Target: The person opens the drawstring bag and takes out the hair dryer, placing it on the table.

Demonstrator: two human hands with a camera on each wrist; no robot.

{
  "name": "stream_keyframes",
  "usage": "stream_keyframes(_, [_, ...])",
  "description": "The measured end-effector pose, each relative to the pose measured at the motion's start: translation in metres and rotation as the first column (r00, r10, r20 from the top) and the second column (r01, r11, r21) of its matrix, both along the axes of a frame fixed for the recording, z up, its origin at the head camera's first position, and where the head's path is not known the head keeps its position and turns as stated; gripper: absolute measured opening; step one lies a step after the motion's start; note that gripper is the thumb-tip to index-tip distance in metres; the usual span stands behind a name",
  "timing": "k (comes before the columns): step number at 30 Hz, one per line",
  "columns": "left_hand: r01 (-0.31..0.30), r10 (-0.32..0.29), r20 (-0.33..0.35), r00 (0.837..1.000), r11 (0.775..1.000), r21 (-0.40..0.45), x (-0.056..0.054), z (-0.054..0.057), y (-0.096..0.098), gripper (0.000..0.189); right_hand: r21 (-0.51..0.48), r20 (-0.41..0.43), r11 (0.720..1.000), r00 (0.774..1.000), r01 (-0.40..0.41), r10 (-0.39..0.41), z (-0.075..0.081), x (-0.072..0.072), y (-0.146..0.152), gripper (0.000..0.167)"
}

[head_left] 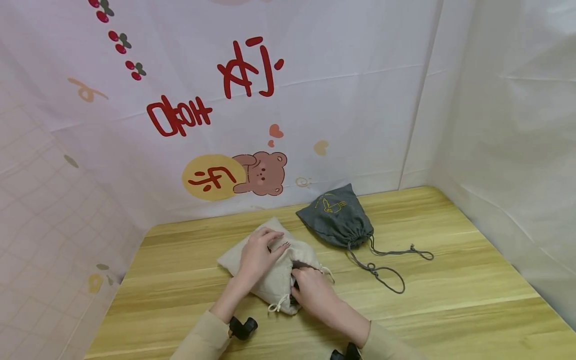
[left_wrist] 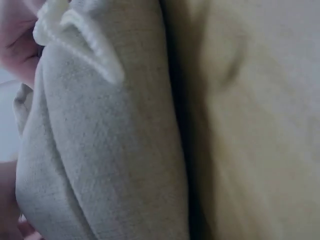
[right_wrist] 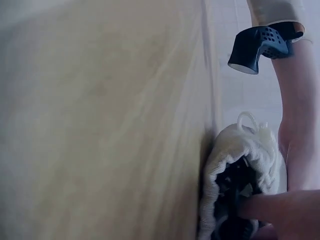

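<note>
A beige cloth drawstring bag (head_left: 273, 280) lies on the table, its gathered mouth open toward the right. My left hand (head_left: 260, 254) holds the bag's upper side, with thumb and fingers on the cloth. My right hand (head_left: 315, 294) reaches into the mouth; its fingertips are hidden there, and I cannot tell whether they grip anything. Dark contents (right_wrist: 234, 182) show inside the opening in the right wrist view. A white cord loop (left_wrist: 92, 42) hangs over the cloth in the left wrist view.
Behind and to the right lies a dark grey drawstring bag (head_left: 335, 217) with a yellow print, its long cords (head_left: 382, 270) trailing over the wooden table (head_left: 450, 305). A printed white cloth (head_left: 360, 110) hangs along the table's back edge. Black wrist cameras (head_left: 243, 328) sit at both sleeves.
</note>
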State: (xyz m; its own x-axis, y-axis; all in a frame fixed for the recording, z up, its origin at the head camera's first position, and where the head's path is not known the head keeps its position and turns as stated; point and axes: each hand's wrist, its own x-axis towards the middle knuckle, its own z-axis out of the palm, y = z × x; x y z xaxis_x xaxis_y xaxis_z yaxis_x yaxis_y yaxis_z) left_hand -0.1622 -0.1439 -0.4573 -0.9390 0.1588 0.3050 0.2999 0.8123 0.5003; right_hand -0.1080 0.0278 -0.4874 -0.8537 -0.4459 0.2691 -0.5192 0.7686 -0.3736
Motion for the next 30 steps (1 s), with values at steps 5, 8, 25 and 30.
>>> stream_keyframes(5, [-0.027,0.027,0.013,1.000,0.999,-0.026,-0.001,-0.002,0.004,0.019,-0.020,-0.084,1.000,0.996,-0.011,0.009,-0.005,0.001,0.000,0.015])
stream_keyframes(8, [-0.052,0.052,-0.005,0.999,0.999,0.000,-0.005,0.000,0.006,0.014,-0.051,-0.154,0.998,0.988,-0.031,0.022,-0.006,0.003,-0.001,0.017])
stream_keyframes(25, [-0.131,0.132,-0.034,0.991,0.991,0.015,-0.021,0.009,0.003,0.017,-0.113,-0.507,0.989,0.862,-0.098,0.028,0.006,0.031,-0.001,0.030])
stream_keyframes(30, [-0.117,0.118,-0.046,0.992,0.993,0.020,-0.022,0.010,0.005,0.017,-0.033,-0.422,0.998,0.906,-0.056,0.037,0.012,0.035,0.000,0.029])
